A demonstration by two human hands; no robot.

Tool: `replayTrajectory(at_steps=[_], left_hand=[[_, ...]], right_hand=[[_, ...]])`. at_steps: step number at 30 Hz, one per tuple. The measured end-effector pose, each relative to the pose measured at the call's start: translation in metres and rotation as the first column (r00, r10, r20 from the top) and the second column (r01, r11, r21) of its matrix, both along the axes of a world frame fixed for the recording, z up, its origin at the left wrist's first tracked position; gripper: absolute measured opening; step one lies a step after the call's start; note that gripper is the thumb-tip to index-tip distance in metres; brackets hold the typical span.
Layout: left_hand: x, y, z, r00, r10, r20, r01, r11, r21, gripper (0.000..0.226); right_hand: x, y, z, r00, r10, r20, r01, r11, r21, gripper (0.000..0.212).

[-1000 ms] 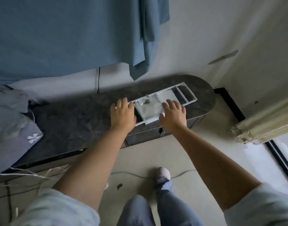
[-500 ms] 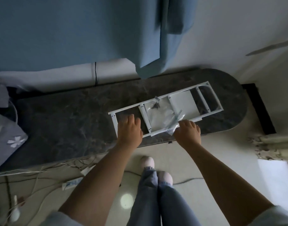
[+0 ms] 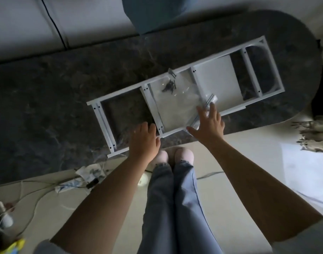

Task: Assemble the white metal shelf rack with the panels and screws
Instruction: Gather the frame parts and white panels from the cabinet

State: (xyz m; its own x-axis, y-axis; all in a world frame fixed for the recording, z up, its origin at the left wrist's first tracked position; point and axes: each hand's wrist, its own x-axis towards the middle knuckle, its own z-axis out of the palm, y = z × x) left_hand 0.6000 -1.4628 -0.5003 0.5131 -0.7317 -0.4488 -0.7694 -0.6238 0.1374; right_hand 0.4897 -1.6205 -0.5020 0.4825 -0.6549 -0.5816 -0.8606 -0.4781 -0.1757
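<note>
A long white metal frame point(image 3: 120, 92) with cross bars lies flat on the dark marble table point(image 3: 47, 92). White panels point(image 3: 217, 76) rest inside it. On top lies a clear plastic bag point(image 3: 177, 99) holding dark screws point(image 3: 169, 87). My left hand point(image 3: 145, 140) rests over the frame's near rail, fingers loosely together, holding nothing that I can see. My right hand point(image 3: 207, 121) is spread open, fingertips on the near corner of the bag.
The table's near edge runs just in front of my feet point(image 3: 175, 154). Cables and crumpled wrapping point(image 3: 84, 178) lie on the floor at the left. A blue curtain point(image 3: 153, 13) hangs over the table's far edge. A tasselled curtain hem point(image 3: 314, 136) lies at the right.
The camera has come closer and tilted down over the table. My right hand has moved from the frame's near rail up onto the bag. My left hand has stayed at the near rail.
</note>
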Motion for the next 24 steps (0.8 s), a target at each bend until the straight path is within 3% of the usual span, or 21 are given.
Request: replayTrajectory(at_steps=[6, 9, 13, 16, 19, 22, 24], left_hand=[[-0.011, 0.006, -0.015, 0.999, 0.045, 0.001, -0.045, 0.998, 0.041, 0.031], [-0.009, 0.003, -0.016, 0.999, 0.036, 0.006, -0.037, 0.994, 0.103, 0.026], [-0.007, 0.004, -0.025, 0.999, 0.039, -0.02, -0.037, 0.993, 0.112, 0.025], [-0.007, 0.005, -0.023, 0.998, 0.065, -0.007, -0.065, 0.995, 0.081, 0.025], [-0.008, 0.006, -0.015, 0.997, 0.075, -0.008, -0.074, 0.995, 0.062, 0.023], [-0.007, 0.007, 0.005, 0.998, 0.049, -0.04, -0.049, 0.999, -0.009, 0.012], [-0.006, 0.008, 0.02, 0.999, -0.027, -0.03, 0.024, 0.996, -0.081, 0.02]], right_hand=[[-0.017, 0.0, -0.006, 0.984, 0.18, 0.004, -0.18, 0.982, -0.056, 0.082], [-0.015, -0.012, -0.008, 0.95, 0.311, 0.009, -0.306, 0.94, -0.148, 0.06], [-0.014, -0.025, -0.009, 0.926, 0.369, 0.072, -0.358, 0.924, -0.131, 0.035], [-0.022, -0.029, -0.011, 0.926, 0.341, 0.161, -0.322, 0.937, -0.133, 0.024], [-0.032, -0.03, -0.009, 0.874, 0.364, 0.322, -0.28, 0.919, -0.279, 0.01], [-0.034, -0.033, 0.012, 0.82, 0.313, 0.48, -0.161, 0.929, -0.333, 0.018], [-0.031, -0.036, 0.036, 0.767, 0.281, 0.577, -0.067, 0.929, -0.363, 0.023]])
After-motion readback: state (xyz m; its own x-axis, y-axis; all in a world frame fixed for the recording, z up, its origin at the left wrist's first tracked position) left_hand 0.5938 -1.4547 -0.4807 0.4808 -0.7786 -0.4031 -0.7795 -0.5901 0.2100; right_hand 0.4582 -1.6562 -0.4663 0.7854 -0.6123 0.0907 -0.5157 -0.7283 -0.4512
